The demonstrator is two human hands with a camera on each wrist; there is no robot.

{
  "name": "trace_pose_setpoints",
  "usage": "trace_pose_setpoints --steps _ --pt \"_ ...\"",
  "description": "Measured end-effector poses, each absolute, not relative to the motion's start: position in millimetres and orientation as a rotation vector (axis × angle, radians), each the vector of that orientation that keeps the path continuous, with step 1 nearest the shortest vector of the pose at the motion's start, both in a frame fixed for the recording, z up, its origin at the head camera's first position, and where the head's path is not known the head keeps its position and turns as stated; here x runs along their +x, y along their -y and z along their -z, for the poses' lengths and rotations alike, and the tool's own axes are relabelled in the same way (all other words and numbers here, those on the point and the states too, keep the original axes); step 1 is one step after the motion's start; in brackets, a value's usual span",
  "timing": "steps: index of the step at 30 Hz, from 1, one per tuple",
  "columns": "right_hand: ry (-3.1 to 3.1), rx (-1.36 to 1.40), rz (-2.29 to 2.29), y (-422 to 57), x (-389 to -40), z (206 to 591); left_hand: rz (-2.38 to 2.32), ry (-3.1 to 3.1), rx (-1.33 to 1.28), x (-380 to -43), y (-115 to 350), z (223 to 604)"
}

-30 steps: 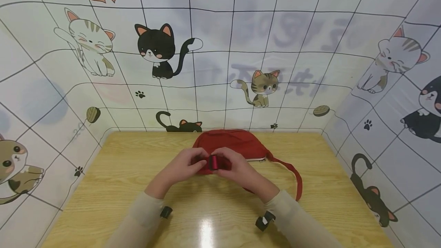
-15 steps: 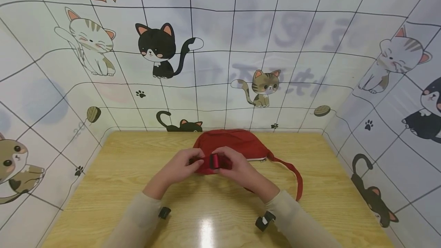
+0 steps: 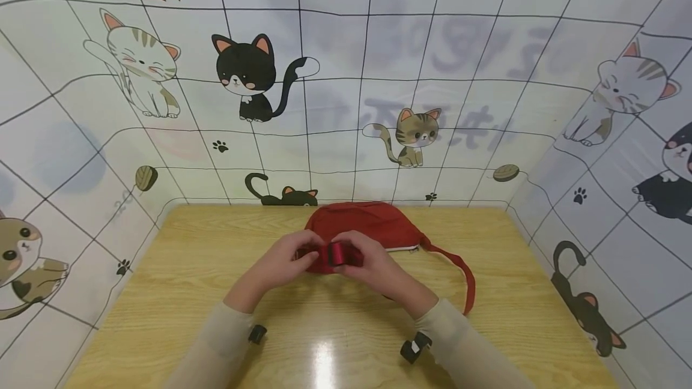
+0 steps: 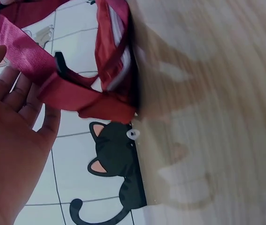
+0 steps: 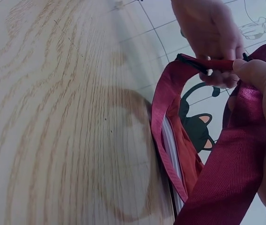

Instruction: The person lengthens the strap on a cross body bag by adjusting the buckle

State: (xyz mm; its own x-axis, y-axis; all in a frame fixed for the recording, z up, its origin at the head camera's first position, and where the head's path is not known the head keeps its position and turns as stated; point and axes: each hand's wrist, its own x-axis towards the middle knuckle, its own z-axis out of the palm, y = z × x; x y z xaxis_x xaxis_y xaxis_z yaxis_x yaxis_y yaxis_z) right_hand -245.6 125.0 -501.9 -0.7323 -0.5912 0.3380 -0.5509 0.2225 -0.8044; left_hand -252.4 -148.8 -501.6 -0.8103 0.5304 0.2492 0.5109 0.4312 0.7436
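A red waist bag [image 3: 367, 221] lies at the back of the table, its white zip towards me. In front of it both hands hold its webbing strap [image 5: 226, 168] raised. My left hand [image 3: 281, 262] pinches the strap; in the left wrist view its fingers lie behind the webbing [image 4: 27, 54]. My right hand [image 3: 375, 263] grips a strap loop, thumb on the near face. Between the hands sits a black strap slider [image 3: 332, 254]. A second black piece [image 4: 63, 66] shows on the strap in the left wrist view. The right hand's fingertips are partly hidden by webbing.
The bag's other strap end [image 3: 459, 272] trails to the right on the wooden table [image 3: 200, 245]. Cat-patterned cloth walls [image 3: 335, 89] close off the back and sides. Small black devices [image 3: 415, 347] sit at the wrists.
My left hand has shifted slightly left from the slider, and more red strap shows between the hands. The right hand stays nearly in place, and the bag barely moves.
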Motion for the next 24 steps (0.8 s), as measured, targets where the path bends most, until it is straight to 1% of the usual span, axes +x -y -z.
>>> trace_pose_setpoints --steps 7,15,24 --pt "-2.425 -1.157 1.58 -125 -246 502 -1.339 -2.657 0.976 -252 153 504" --pt "-2.432 -1.116 1.571 -123 -245 501 -1.427 -2.588 1.028 -250 143 498" --pt "-2.423 -1.111 1.56 -120 -244 502 -1.415 -2.584 1.044 -248 139 491"
